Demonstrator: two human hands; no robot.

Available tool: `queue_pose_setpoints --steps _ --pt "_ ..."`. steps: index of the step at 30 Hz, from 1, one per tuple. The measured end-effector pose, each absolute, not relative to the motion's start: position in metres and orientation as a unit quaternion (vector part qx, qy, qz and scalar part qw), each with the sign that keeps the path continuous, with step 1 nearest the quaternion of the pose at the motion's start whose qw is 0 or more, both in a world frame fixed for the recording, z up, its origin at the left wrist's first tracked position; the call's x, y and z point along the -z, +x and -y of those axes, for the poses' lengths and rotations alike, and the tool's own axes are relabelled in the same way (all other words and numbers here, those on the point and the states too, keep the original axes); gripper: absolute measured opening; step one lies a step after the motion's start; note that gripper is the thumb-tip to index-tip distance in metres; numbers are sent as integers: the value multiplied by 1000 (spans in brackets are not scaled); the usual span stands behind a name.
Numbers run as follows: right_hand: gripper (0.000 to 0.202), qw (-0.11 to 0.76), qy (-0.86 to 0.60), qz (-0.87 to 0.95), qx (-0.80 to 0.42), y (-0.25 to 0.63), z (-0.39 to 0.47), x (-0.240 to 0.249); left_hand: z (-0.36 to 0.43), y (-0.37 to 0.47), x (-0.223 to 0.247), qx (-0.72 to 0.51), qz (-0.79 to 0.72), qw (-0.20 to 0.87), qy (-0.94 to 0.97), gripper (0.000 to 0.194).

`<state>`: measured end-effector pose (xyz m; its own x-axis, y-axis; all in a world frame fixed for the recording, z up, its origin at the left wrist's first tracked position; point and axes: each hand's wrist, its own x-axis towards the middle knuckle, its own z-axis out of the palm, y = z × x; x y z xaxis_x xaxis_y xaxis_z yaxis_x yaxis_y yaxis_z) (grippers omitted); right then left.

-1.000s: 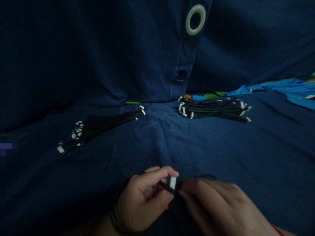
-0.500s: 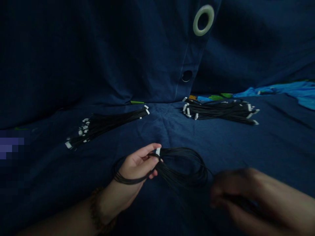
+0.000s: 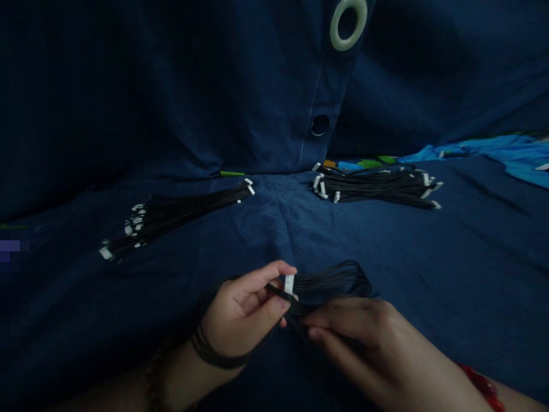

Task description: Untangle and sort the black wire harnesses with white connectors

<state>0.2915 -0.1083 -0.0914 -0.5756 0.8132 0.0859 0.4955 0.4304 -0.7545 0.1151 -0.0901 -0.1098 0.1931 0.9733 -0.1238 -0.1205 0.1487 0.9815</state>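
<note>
In the head view my left hand (image 3: 242, 320) is closed on a black wire bundle (image 3: 338, 277), thumb and fingers pinching it near its white connector (image 3: 289, 284). Wire loops pass round the back of this hand and wrist, and another loop reaches out to the right. Close beside it my right hand (image 3: 364, 337) is closed, its thumb and index finger pinching the black wires just right of the left thumb. The other fingers of that hand are partly hidden, and the lower wires fade into shadow.
Beyond my hands a bundle of black wires with white ends (image 3: 184, 214) lies on the dark blue cloth (image 3: 274, 229) at left. A second wire bundle (image 3: 377, 186) is at right. A blue cloth hangs behind, with a pale ring (image 3: 348, 26); brighter blue fabric (image 3: 480, 153) shows far right.
My right hand has come leftward from the right side to the wires beside my left hand. The left hand appears slightly lower and further right, still gripping the bundle. The view has shifted a little.
</note>
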Motion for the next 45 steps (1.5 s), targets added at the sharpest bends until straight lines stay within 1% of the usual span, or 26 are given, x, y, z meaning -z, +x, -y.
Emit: queue_pose_setpoints --steps 3,6,12,17,20,24,27,31,34,37,40,42,44,45 --pt "18 216 -413 809 -358 290 110 90 92 116 107 -434 -453 609 486 29" --pt "16 187 -442 788 -386 289 111 87 93 116 105 -425 -465 596 499 28" --pt "25 147 -483 695 -511 290 115 90 93 115 108 -429 -463 582 512 28" --pt "29 133 -505 651 -551 286 113 97 92 115 106 -429 -464 586 506 29" --pt "29 163 -479 699 -505 283 111 98 92 116 105 -432 -463 589 502 29" --pt "20 215 -452 767 -402 282 110 94 93 116 106 -439 -451 600 494 28" --pt "17 222 -452 792 -345 284 113 91 93 116 110 -448 -434 615 483 28" --pt "17 221 -442 828 -267 285 117 91 92 115 114 -452 -419 622 483 28" --pt "18 242 -430 844 -209 286 118 91 91 114 114 -449 -424 618 487 29" --pt "17 251 -434 845 -186 285 119 91 92 114 110 -437 -446 613 483 29" --pt "14 224 -463 829 -221 285 118 89 93 115 106 -423 -453 620 480 31" --pt "12 205 -478 809 -275 288 116 85 92 115 106 -418 -450 627 479 31" --pt "10 195 -473 776 -369 296 111 79 92 115 107 -419 -451 632 470 31" --pt "11 193 -460 745 -443 302 108 76 91 115 108 -424 -450 636 462 31"
